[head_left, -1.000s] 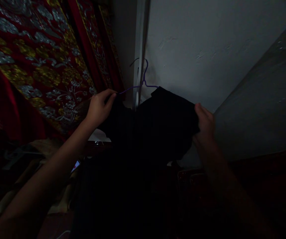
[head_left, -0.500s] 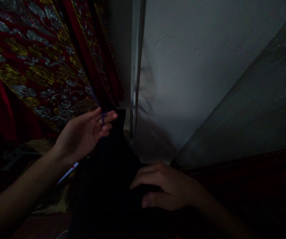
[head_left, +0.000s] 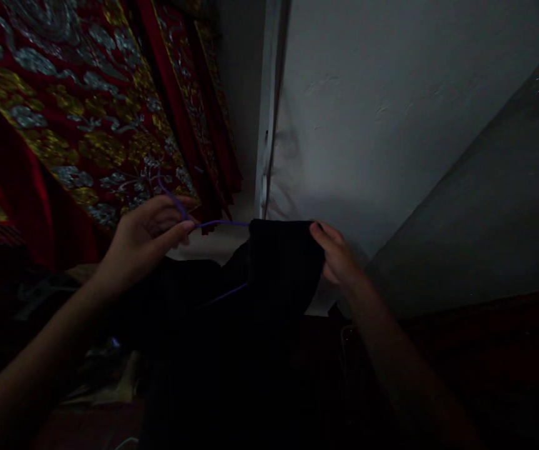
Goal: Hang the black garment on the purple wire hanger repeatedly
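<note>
My left hand (head_left: 150,231) pinches a thin purple cord (head_left: 222,222) between thumb and fingers. One end of the cord stands up loosely above that hand; the other runs right to the upper left corner of a black cloth piece (head_left: 283,256). A second stretch of purple cord leaves the cloth's left edge lower down and runs into the dark. My right hand (head_left: 335,250) grips the cloth at its upper right corner, thumb on top, so the top edge is held nearly straight. The lower part of the cloth merges with deep shadow, and its shape there is hidden.
Red cloth with gold and silver embroidery (head_left: 91,137) hangs at the left. A pale wall (head_left: 367,112) with a narrow vertical frame (head_left: 269,106) stands ahead. A grey slanting surface (head_left: 485,219) lies at the right. Dim clutter (head_left: 105,381) sits at lower left.
My right hand has risen from the dark area and now grips the black cloth's corner. The cloth is lifted and spread. My left hand has turned and draws the cord out sideways.
</note>
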A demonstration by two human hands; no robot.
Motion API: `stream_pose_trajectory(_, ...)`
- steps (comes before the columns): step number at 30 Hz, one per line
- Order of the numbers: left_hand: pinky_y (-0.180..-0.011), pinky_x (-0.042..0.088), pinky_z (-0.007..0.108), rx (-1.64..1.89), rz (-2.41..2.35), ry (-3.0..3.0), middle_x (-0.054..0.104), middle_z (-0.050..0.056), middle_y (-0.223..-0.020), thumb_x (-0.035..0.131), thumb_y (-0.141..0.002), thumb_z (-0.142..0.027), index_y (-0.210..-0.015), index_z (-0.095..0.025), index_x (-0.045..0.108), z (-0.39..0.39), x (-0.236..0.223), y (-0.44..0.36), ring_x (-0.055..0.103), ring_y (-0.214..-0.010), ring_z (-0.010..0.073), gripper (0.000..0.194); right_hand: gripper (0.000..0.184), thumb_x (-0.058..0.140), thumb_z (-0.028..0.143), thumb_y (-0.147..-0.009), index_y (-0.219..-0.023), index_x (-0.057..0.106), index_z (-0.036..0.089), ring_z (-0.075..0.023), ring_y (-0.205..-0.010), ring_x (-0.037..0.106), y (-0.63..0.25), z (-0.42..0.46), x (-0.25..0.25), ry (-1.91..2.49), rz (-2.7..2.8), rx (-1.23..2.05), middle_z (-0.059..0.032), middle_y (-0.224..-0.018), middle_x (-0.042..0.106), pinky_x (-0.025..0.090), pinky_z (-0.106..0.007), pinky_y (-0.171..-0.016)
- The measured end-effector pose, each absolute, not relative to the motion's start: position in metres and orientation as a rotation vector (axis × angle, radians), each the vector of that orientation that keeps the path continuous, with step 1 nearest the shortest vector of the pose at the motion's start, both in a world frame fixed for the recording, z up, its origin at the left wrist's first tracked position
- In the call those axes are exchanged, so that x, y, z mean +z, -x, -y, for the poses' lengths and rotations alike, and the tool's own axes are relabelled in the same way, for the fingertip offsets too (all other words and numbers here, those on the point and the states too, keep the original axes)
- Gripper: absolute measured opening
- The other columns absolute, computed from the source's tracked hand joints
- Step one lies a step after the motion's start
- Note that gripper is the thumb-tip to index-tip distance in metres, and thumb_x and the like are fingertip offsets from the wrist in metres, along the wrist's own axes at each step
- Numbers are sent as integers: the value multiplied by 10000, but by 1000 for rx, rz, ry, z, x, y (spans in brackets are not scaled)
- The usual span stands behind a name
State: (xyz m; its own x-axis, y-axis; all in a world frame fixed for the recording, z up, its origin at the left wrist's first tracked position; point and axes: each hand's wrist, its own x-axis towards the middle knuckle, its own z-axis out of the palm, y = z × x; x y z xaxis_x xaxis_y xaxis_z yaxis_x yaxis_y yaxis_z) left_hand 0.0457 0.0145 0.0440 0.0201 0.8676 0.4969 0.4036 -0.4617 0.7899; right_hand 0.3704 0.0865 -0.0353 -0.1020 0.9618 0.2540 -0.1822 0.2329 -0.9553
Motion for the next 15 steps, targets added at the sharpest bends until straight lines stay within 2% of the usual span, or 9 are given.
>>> stream_pose_trajectory(2,-888,575,403,1749,-1293,-2004,710,57,-1176,752,-843,-323,-1267,-261,643,-23,36,-50,692,-1008,248,442,442,805,616,-721,-912,685,235,-228,-886,727,-373,-100,-15,796,1117,1098,-13,-835,736,590,-344,-787)
stream_pose_trajectory(4,-1021,511,467,2012,-1352,-2128,640,46,-1321,693,-894,-294,-1293,-286,627,-25,27,-56,616,-1198,286,404,419,800,576,-743,-948,686,228,-229,-944,728,-378,-116,5,747,1019,996,-21,-892,745,596,-362,-819)
stream_pose_trajectory(5,-1035,493,481,2108,-1381,-2175,630,42,-1320,662,-915,-278,-1280,-292,632,-24,21,-60,593,-1224,292,366,401,785,555,-764,-965,689,221,-229,-964,726,-381,-123,12,733,980,957,-28,-914,746,598,-372,-829)
stream_pose_trajectory(7,-990,506,462,2123,-1385,-2262,659,46,-1194,618,-939,-241,-1233,-287,650,-21,5,-69,612,-1153,274,299,351,748,502,-809,-998,698,212,-227,-988,722,-388,-131,19,717,917,899,-40,-950,749,601,-383,-846)
stream_pose_trajectory(9,-918,534,409,1865,-1335,-2369,677,42,-1039,587,-957,-216,-1242,-274,638,-20,-16,-83,654,-1006,233,295,308,719,465,-832,-1008,703,213,-227,-990,722,-395,-129,12,716,860,876,-48,-978,752,603,-391,-854)
stream_pose_trajectory(11,-886,550,369,1446,-1305,-2414,693,38,-996,539,-985,-218,-1370,-275,560,-22,-41,-99,680,-934,209,389,308,703,475,-839,-1006,700,217,-233,-969,729,-401,-118,-5,728,800,897,-52,-988,755,608,-404,-843)
stream_pose_trajectory(13,-889,560,362,1088,-1312,-2400,719,49,-1066,508,-999,-227,-1489,-289,449,-26,-66,-114,705,-951,215,498,350,694,516,-839,-1013,697,213,-246,-953,735,-405,-103,-25,761,753,958,-57,-986,757,612,-421,-828)
stream_pose_trajectory(15,-905,567,378,863,-1332,-2379,722,67,-1176,496,-1000,-233,-1520,-298,409,-29,-88,-125,717,-1002,235,531,379,698,531,-833,-1031,698,208,-254,-969,733,-407,-91,-42,798,729,1003,-62,-1005,758,609,-431,-835)
